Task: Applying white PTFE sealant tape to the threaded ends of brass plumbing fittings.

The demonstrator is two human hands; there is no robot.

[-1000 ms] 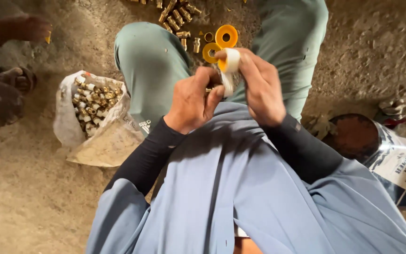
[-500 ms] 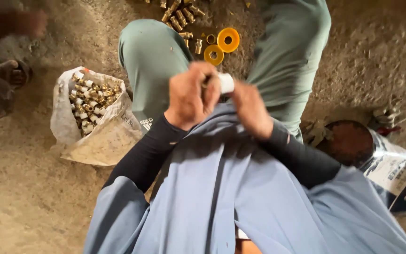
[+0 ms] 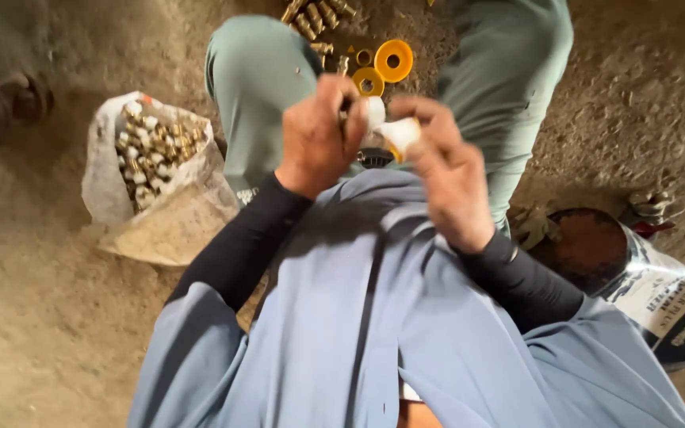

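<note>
Hands close together above the knees. Left hand (image 3: 319, 139) curled, fingers pressed shut around a small fitting, mostly hidden. Right hand (image 3: 445, 170) pinching a white tape roll (image 3: 398, 133) between thumb and fingertips, just beside the left. Dirt floor (image 3: 33, 317) beyond: open white sack of brass fittings (image 3: 152, 150) left; yellow spools (image 3: 382, 67) and loose brass fittings (image 3: 315, 16) farther between the legs.

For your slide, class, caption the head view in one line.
Seated on dirt, left hand and right hand work a white tape roll beside a sack of fittings.
</note>
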